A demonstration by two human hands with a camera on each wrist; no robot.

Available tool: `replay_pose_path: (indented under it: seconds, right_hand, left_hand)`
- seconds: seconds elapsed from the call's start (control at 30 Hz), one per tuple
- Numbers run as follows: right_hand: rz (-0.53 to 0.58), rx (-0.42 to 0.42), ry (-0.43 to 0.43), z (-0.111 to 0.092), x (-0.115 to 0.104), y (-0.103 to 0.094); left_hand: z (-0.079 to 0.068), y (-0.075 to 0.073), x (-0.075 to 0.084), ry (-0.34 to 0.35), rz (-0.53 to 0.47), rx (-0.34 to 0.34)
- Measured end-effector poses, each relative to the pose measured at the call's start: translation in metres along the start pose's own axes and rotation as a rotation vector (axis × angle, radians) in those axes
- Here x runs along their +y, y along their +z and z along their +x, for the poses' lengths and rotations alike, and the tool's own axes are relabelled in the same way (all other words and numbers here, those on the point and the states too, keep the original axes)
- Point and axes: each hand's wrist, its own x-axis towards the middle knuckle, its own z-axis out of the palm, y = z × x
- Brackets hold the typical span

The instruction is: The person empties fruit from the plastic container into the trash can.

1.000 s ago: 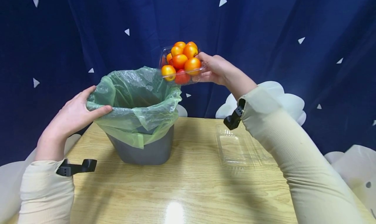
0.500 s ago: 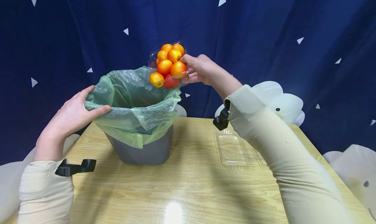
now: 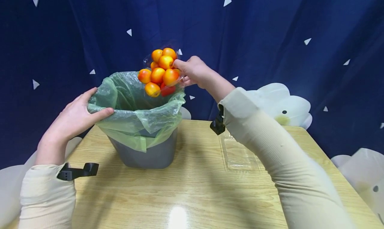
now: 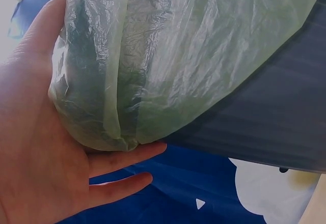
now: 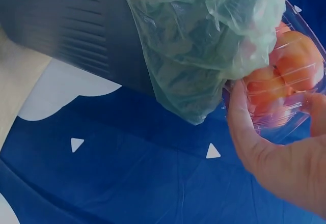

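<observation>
Clear of the table, my right hand grips the side of a transparent plastic fruit box with thumb and fingers. Round orange-yellow fruits fill the box, with a red one at its lower edge. The box tilts toward the mouth of a grey trash bin, overlapping the right part of its opening in the head view. A green plastic bag lines the bin and folds over its rim. My left hand spreads against the bin's left corner, fingers straight along the bag-covered outside.
On the wooden table, right of the bin, lies another clear plastic container, partly behind my right forearm. A dark blue curtain with white shapes hangs behind the table.
My right hand has moved left with the fruit box, which now tips further over the bin's opening. The fruits have shifted toward its lower side. My left hand and the bin have stayed put.
</observation>
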Motion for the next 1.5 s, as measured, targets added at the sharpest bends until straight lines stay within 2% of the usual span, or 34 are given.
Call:
replay_pose_path:
  seconds: [0.13,0.4,0.53,0.7,0.8,0.93,1.13,1.23,1.37,1.5]
  right_hand:
    - [-0.061,0.025,-0.028,-0.001,-0.002,0.005]
    - [-0.445,0.171,-0.112,-0.001,-0.009,0.013]
    - [-0.551,0.216,-0.168,0.0,-0.01,0.017]
    - [-0.632,0.209,-0.268,0.0,-0.007,0.021]
    - [-0.736,0.215,-0.349,0.0,-0.006,0.022]
    - [-0.853,0.269,-0.504,-0.001,-0.003,0.02]
    - [-0.886,0.348,-0.806,-0.002,0.004,0.012]
    - [-0.884,0.361,-0.927,-0.002,0.008,0.01]
    - [-0.85,0.364,-1.007,-0.002,0.014,0.007]
    - [-0.799,0.362,-1.022,-0.004,0.018,0.004]
  left_hand:
    - [-0.001,0.0,0.0,-0.004,0.0,-0.001]
    - [0.0,0.0,-0.001,-0.002,-0.001,-0.006]
    - [0.0,0.0,-0.002,-0.001,-0.003,-0.003]
    - [0.0,0.0,-0.003,0.001,-0.004,-0.003]
    - [0.0,0.001,-0.003,0.005,-0.007,0.0]
    - [0.0,0.0,-0.003,0.005,-0.009,0.005]
    - [0.0,-0.001,-0.002,0.006,-0.012,0.006]
    - [-0.001,-0.001,-0.001,0.007,-0.01,0.007]
    - [-0.001,-0.001,-0.002,0.008,-0.013,0.007]
    - [-0.001,-0.001,-0.001,0.009,-0.016,0.005]
